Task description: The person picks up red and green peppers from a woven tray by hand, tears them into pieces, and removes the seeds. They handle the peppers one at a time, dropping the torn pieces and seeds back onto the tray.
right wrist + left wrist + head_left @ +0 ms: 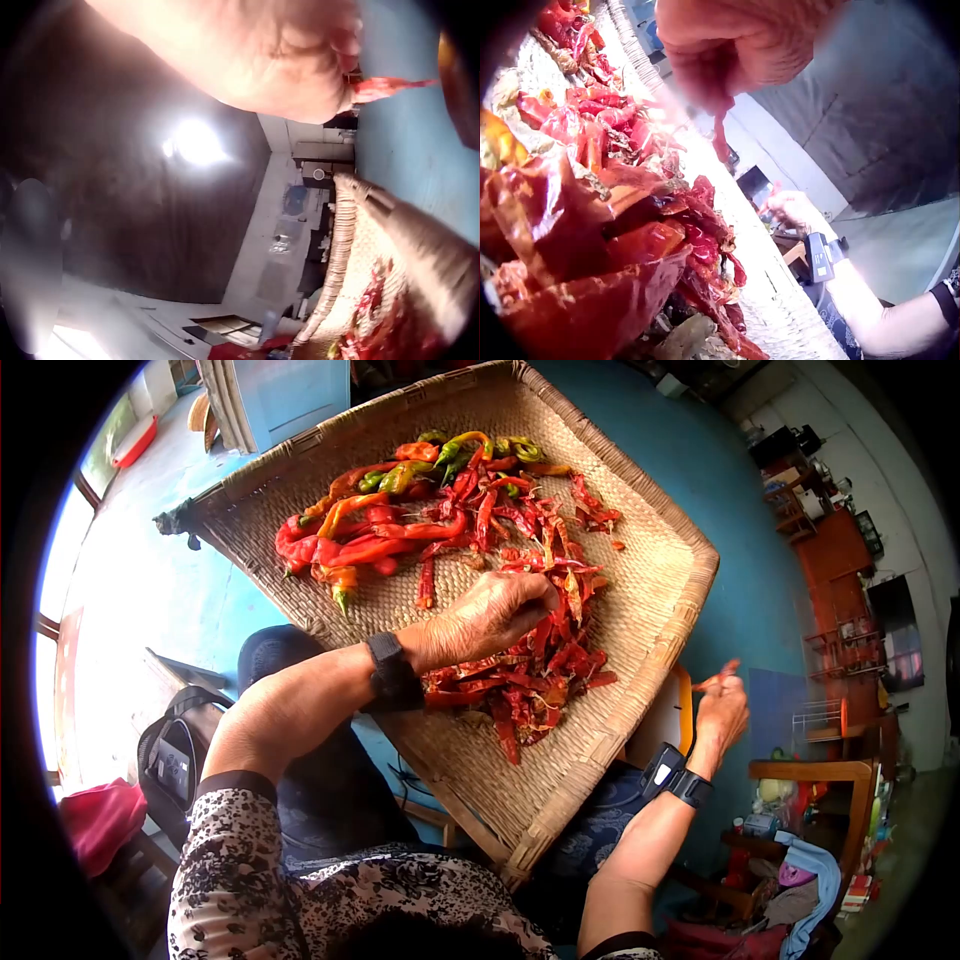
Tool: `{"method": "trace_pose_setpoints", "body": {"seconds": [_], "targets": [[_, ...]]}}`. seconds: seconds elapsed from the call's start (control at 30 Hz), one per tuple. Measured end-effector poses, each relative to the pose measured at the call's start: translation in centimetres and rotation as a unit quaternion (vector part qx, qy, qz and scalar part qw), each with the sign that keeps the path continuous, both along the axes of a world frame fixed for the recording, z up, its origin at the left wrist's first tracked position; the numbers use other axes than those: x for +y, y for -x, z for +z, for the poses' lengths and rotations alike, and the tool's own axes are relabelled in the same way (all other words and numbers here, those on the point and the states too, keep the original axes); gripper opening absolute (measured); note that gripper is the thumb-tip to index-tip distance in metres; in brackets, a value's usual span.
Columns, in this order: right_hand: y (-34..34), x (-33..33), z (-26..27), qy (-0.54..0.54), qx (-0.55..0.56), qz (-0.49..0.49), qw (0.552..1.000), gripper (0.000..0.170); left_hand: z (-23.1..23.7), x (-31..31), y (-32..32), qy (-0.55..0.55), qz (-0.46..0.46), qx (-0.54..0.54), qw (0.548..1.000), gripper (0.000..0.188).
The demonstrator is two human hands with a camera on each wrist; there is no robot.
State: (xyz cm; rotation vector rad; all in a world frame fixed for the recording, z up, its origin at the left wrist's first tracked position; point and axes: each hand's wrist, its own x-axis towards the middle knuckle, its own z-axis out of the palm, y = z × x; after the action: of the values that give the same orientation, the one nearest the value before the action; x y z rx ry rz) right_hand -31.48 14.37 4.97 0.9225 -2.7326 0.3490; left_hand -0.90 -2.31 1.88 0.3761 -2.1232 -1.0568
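Note:
A large square woven basket tray (650,510) lies across the person's lap with red chilies in it. Wrinkled dried red chilies (540,690) are heaped in its near half, and smoother red, orange and green peppers (380,535) lie toward the far left. Over the dried heap, the left hand (490,618) has its fingers curled; the left wrist view shows it pinching a thin dried red chili (721,139). Outside the tray's right edge, the right hand (722,712) holds another dried chili (381,88) between its fingertips.
Below the right hand, beyond the tray's rim, a yellow-edged container (685,710) shows partly. A wooden chair (810,770) with cloths stands at the right, and a black backpack (180,760) at the left. Blue floor (690,460) surrounds the tray.

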Motion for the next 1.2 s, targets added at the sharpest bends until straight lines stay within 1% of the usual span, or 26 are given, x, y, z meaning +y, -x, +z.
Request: {"method": "trace_pose_setpoints", "body": {"seconds": [0.03,0.1,0.13,0.17,0.23,0.3,0.37,0.4,0.47,0.5,0.6,0.63,0.67,0.7,0.77,0.8,0.83,0.87,0.9,0.93,1.0,1.03,1.1,1.13,1.17,1.2], "targets": [[0.2,0.4,-0.4,-0.001,0.001,-0.001,1.0,0.02,0.1,0.1,0.0,-0.005,-0.008,0.005,1.0,0.007],[1.3,0.5,-2.4,0.119,0.083,0.097,0.985,0.023,0.0,0.1,0.2,0.01,-0.015,0.01,1.0,0.007],[2.7,0.2,-3.8,0.244,-0.051,0.195,0.949,0.026,-0.1,0.1,0.3,0.027,-0.02,0.012,0.999,0.007],[0.2,-0.9,-2.8,0.332,-0.116,0.252,0.902,0.026,0.1,0.3,0.3,0.027,-0.018,0.012,0.999,0.007],[-4.2,-2.4,-1.2,0.312,-0.221,0.308,0.871,0.027,0.5,0.8,0.1,0.009,-0.038,-0.008,0.999,0.008],[-8.9,-3.3,0.4,0.202,-0.302,0.373,0.853,0.026,0.0,0.9,0.3,0.019,-0.041,0.007,0.999,0.008],[-11.8,-4.6,-0.8,0.124,-0.347,0.415,0.832,0.022,-0.3,1.0,0.3,0.028,-0.044,0.022,0.998,0.009],[-12.7,-5.2,-1.2,0.125,-0.349,0.413,0.832,0.022,-0.2,1.0,0.3,0.027,-0.044,0.023,0.998,0.009],[-13.8,-6.0,-1.6,0.098,-0.256,0.522,0.808,0.015,0.2,1.1,0.1,0.024,-0.043,0.023,0.999,0.009],[-13.9,-6.1,-1.6,0.097,-0.257,0.522,0.807,0.015,0.6,1.1,0.0,0.013,-0.042,0.019,0.999,0.01],[-13.5,-6.1,-1.3,0.14,-0.222,0.467,0.844,0.011,1.2,1.2,-0.5,0.001,-0.028,0.008,1.0,0.016],[-13.3,-5.8,-0.6,0.151,-0.208,0.412,0.874,0.012,1.2,1.2,-0.6,0.002,-0.019,0.003,1.0,0.019],[-12.4,-5.5,0.2,0.172,-0.161,0.373,0.897,0.012,0.0,0.6,-0.7,0.035,-0.06,-0.018,0.997,0.035],[-10.6,-5.1,0.1,0.191,-0.15,0.323,0.914,0.014,-0.1,0.5,-0.9,0.063,-0.104,-0.074,0.99,0.038],[-6.7,-4.3,0.0,0.284,-0.061,0.279,0.915,0.017,-0.4,1.4,-1.2,0.179,-0.137,-0.172,0.959,0.04],[-4.3,-3.5,-0.3,0.28,-0.012,0.239,0.93,0.018,-0.8,1.8,-1.3,0.181,-0.137,-0.17,0.959,0.04],[-2.8,-2.7,-0.3,0.295,0.003,0.226,0.928,0.019,-1.4,2.3,-1.4,0.229,-0.151,-0.169,0.947,0.042],[-1.4,-1.7,-0.4,0.259,0.009,0.185,0.948,0.019,-2.1,2.6,-1.3,0.277,-0.163,-0.169,0.932,0.045],[-0.4,-0.9,-0.6,0.223,0.013,0.144,0.964,0.018,-2.8,2.8,-1.1,0.277,-0.165,-0.168,0.932,0.045],[0.3,-0.4,-1.0,0.223,0.013,0.142,0.964,0.018,-3.5,2.9,-0.7,0.301,-0.145,-0.191,0.923,0.046],[1.1,0.2,-1.6,0.057,0.034,0.011,0.998,0.018,-3.2,3.0,-0.5,0.326,-0.126,-0.213,0.912,0.047],[1.3,0.4,-1.9,0.057,0.036,0.009,0.998,0.018,-2.9,2.7,-0.6,0.342,-0.098,-0.226,0.907,0.04],[0.9,0.2,-2.0,0.131,0.046,0.106,0.985,0.025,-2.1,1.9,-0.6,0.373,-0.039,-0.251,0.892,0.028],[0.5,-0.2,-2.2,0.16,0.027,0.139,0.977,0.029,-3.5,0.9,0.0,0.351,-0.017,-0.244,0.904,0.023],[-0.3,-0.8,-2.0,0.182,0.012,0.185,0.966,0.027,-3.4,0.4,-0.1,0.348,0.007,-0.257,0.902,0.021],[-1.5,-1.7,-1.8,0.225,-0.026,0.228,0.947,0.025,-2.7,0.2,-0.2,0.278,0.018,-0.234,0.931,0.018]]}}
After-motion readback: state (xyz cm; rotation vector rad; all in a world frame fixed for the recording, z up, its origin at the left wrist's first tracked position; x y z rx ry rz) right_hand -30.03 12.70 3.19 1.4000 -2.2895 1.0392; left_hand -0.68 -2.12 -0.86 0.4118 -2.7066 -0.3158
